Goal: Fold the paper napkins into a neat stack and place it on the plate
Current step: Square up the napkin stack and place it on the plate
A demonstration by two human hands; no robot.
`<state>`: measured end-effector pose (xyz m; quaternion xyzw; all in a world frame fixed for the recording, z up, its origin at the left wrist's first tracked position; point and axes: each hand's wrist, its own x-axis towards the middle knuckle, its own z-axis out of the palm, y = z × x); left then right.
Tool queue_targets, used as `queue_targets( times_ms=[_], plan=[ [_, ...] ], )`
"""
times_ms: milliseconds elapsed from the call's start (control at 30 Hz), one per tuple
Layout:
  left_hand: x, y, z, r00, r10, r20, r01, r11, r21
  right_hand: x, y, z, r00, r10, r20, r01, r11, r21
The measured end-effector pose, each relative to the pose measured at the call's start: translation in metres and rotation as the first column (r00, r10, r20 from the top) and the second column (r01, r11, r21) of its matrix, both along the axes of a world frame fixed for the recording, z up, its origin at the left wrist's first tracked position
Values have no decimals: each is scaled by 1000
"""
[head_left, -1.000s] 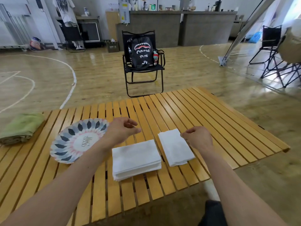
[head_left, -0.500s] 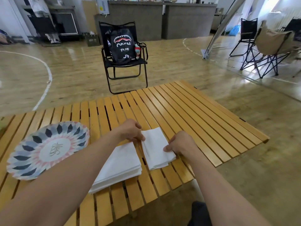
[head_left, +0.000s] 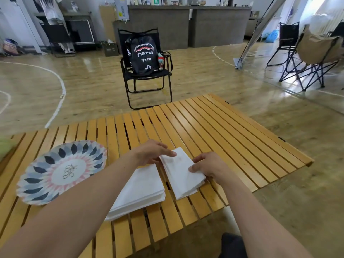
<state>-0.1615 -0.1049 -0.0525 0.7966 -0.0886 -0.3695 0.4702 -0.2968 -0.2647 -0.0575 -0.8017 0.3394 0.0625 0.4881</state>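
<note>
My left hand [head_left: 150, 153] has its fingers stretched out, and they touch the far corner of the folded napkin [head_left: 180, 174]. My right hand [head_left: 208, 166] pinches the right edge of that napkin, with my thumb on top. The folded napkin lies on the wooden table [head_left: 232, 131], close to the near edge. Just to its left sits the pile of napkins [head_left: 145, 190], partly under my left arm. The plate [head_left: 61, 172] with dark petals is further left on the table, and nothing white is on it. A black bag [head_left: 143, 54] sits on a chair past the table
</note>
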Motion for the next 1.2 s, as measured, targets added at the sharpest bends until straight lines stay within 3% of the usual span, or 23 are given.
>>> queue_targets(
  times_ms=[100,300,400,567,800,900,1200],
  plan=[
    [-3,0,1,999,37,36,-35,997,-71,0,2,0,1000,15,18,-15,1000,9],
    [-1,19,25,985,90,-146,-134,934,-330,-4,1,9,992,-85,91,64,974,216],
    [2,32,32,980,140,-143,-182,919,-349,-4,3,12,979,-145,141,93,941,325],
    [-5,54,36,968,124,-218,-188,935,-300,-1,13,17,949,-249,195,78,782,619],
    [-16,81,44,946,56,-320,-171,923,-345,7,33,26,912,-261,315,-20,741,671],
    [-16,94,47,929,56,-365,-188,923,-337,7,42,30,920,-253,298,-17,735,677],
    [-22,111,57,877,-131,-463,-33,944,-330,5,46,31,936,-277,217,43,701,711]
  ],
)
